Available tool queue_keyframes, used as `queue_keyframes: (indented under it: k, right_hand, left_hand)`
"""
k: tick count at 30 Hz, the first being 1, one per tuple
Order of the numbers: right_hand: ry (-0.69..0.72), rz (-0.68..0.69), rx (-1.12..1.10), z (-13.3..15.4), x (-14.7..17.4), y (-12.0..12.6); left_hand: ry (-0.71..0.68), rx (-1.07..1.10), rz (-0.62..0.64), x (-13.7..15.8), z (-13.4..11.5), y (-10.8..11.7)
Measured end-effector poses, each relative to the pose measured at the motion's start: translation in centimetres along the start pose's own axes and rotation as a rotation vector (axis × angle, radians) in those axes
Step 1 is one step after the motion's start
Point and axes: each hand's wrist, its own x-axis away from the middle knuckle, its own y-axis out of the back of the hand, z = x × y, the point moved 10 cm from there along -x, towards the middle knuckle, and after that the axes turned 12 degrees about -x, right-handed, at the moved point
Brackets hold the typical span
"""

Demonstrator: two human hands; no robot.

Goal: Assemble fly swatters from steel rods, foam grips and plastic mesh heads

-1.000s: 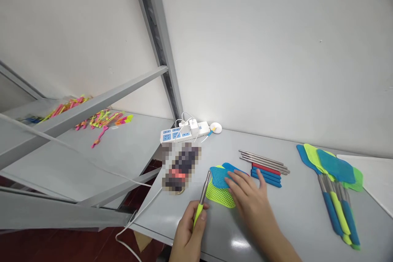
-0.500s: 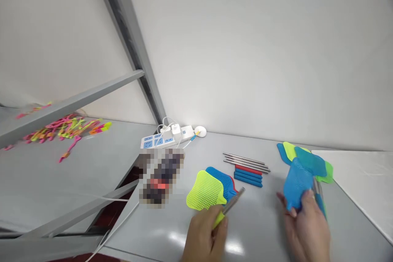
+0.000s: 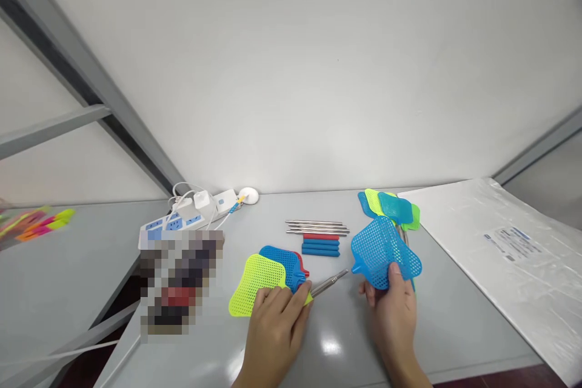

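Observation:
My left hand [image 3: 277, 324] is closed round the yellow-green grip of a metal telescopic rod [image 3: 330, 284], whose bare tip points right. In my right hand [image 3: 393, 309] is a blue perforated fly swatter head [image 3: 379, 248], pinched at its edge, its small socket turned left toward the rod tip. The rod tip and socket are close but apart. Beside my left hand lie a yellow swatter head [image 3: 254, 282], a blue one [image 3: 282, 260] and a partly hidden red one [image 3: 304, 267]. Behind my hands lie several metal rods [image 3: 316, 227] and several blue grips [image 3: 321, 248] with a red grip [image 3: 321, 236].
A pile of swatters [image 3: 395, 208] lies at the back right, by a plastic-wrapped white package [image 3: 495, 254]. A power strip [image 3: 175, 221] with cables and a white round device [image 3: 248, 195] stand back left. A metal frame post [image 3: 86, 66] rises left.
The blue swatter head has turned in my right hand, its socket now facing left, and come nearer the rod. My left hand holds the rod lower. The view has swung right.

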Motion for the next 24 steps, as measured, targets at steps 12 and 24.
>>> queue_keyframes:
  k: [12, 24]
  right_hand:
    - [0.066, 0.016, -0.018, 0.2, 0.0, 0.2]
    - [0.029, 0.143, 0.081, -0.4, -0.8, 1.3]
  left_hand:
    - [-0.092, -0.083, -0.005, -0.2, -1.2, 0.0]
    - [-0.145, -0.065, -0.057, 0.4, -1.8, 0.7]
